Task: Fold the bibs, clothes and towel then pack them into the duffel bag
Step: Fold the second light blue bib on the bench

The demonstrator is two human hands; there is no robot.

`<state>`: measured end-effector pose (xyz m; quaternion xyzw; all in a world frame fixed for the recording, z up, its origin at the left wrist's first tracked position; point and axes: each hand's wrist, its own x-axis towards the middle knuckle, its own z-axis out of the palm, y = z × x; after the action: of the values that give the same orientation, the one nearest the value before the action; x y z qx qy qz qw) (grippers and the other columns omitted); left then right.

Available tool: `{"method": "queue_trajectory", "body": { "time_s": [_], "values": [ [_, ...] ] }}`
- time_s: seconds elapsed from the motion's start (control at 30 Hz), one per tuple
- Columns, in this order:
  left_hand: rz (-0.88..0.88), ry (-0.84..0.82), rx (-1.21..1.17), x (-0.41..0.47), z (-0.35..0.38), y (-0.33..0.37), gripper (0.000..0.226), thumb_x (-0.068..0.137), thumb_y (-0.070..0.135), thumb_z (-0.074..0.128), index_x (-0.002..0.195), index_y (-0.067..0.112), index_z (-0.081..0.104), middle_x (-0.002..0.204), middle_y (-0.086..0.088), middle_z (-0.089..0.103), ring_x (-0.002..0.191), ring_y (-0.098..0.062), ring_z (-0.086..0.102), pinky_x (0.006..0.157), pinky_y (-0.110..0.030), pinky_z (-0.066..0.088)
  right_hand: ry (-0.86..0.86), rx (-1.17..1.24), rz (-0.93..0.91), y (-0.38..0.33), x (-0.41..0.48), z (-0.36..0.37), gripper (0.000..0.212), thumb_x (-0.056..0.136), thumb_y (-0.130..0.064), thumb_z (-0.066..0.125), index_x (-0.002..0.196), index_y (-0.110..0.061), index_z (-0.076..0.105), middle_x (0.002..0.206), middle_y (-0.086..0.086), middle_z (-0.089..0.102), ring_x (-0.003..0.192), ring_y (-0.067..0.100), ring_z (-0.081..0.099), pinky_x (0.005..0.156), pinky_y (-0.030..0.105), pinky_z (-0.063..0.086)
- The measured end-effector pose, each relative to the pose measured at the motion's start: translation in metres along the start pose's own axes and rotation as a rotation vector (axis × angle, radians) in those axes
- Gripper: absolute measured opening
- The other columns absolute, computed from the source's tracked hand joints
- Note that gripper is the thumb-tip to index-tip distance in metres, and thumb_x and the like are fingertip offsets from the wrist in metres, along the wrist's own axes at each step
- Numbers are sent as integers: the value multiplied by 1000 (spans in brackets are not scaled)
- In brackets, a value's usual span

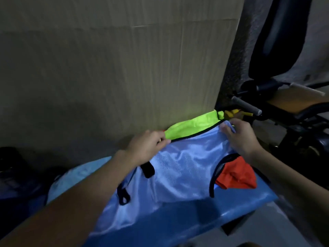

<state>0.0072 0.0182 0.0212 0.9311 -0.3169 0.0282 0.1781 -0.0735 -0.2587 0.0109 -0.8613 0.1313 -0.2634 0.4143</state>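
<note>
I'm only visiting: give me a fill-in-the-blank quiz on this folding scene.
The left hand and right hand hold the far edge of the top bib, which is light ___.
The rear bib against the cardboard is neon ___.
The orange cloth peeks out nearer the ___ hand.
Missing: blue, green, right.

A cardboard sheet (124,68) stands at twelve o'clock; a black padded seat (277,41) and grey handle (247,105) at two o'clock.
</note>
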Motion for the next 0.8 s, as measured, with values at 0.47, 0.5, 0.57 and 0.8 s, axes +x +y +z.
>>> {"method": "queue_trajectory", "body": {
  "time_s": [0.47, 0.5, 0.57, 0.8],
  "values": [
    [19, 123, -17, 71, 105, -13, 28, 89, 50, 66, 87, 22, 64, 83, 7, 66, 81, -18, 63, 66, -35, 48, -36, -567, 147, 93, 23, 70, 79, 85, -55, 64, 143, -9, 35, 135, 11, 43, 129, 32, 37, 102, 50, 28],
    [40, 129, -35, 71, 105, -13, 27, 88, 48, 67, 87, 21, 64, 83, 7, 65, 81, -19, 62, 67, -35, 47, -9, -586, 141, 91, 22, 69, 82, 84, -56, 64, 144, -9, 33, 135, 12, 41, 128, 33, 35, 102, 50, 27],
    [92, 157, -59, 65, 100, -13, 29, 87, 47, 65, 85, 18, 66, 84, 4, 63, 82, -22, 62, 71, -38, 49, 68, -627, 100, 84, 17, 67, 82, 83, -54, 67, 144, -10, 35, 134, 14, 38, 125, 35, 34, 100, 49, 27],
    [11, 262, -198, -3, 67, -32, 16, 85, 30, 55, 83, 18, 66, 84, 7, 62, 82, -20, 61, 75, -42, 52, -7, -461, -104, 32, -29, 85, 47, 86, -36, 68, 125, -13, 55, 122, 13, 46, 116, 34, 40, 94, 44, 29]
  ]
}}
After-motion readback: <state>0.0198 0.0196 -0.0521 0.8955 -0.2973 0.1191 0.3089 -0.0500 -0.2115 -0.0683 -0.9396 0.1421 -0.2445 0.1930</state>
